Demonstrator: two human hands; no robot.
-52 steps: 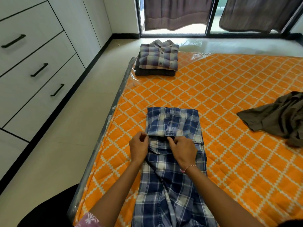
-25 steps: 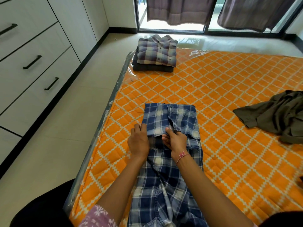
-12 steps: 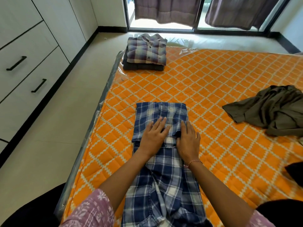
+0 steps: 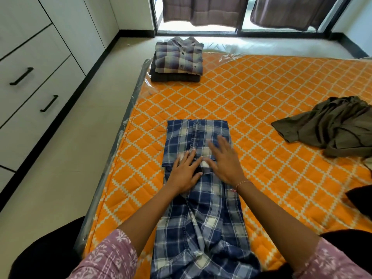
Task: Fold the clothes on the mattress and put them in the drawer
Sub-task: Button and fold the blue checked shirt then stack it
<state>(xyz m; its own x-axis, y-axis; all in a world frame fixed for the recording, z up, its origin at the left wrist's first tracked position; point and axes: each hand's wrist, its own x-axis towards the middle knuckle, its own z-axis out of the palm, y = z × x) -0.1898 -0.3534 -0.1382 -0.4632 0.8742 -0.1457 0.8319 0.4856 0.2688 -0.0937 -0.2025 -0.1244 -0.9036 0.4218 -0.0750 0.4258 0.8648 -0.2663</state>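
- Since 0.5 s ago: right hand (image 4: 225, 162) has slid outward and forward across the folded top panel of the blue plaid shirt (image 4: 198, 178); its fingers are blurred with motion. Left hand (image 4: 186, 171) stays close to where it was, near the fold edge. Two seconds back both hands were pinching that edge; now both are released and flat.
- Hands: both open-palmed, fingers straight and spread, pressing on the cloth, grasping nothing. A thin pink bracelet (image 4: 242, 184) sits on the right wrist.
- Shirt: woven check in navy, pale blue and white, button placket running down the middle. Far end is doubled back into a neat rectangle; near end lies long and rumpled toward the person.
- Position: shirt lies near the left edge of the mattress (image 4: 261, 101), directly under both hands.
- Mattress: orange quilted cover with white diamond lattice, clear plastic wrap at the rim.
- Folded stack (image 4: 178, 59) at the far left corner: grey-purple plaid on top of a dark garment.
- Olive garment (image 4: 330, 127) crumpled at right, well apart from the hands.
- White drawers (image 4: 36, 87) with black bar handles stand left, across the floor.
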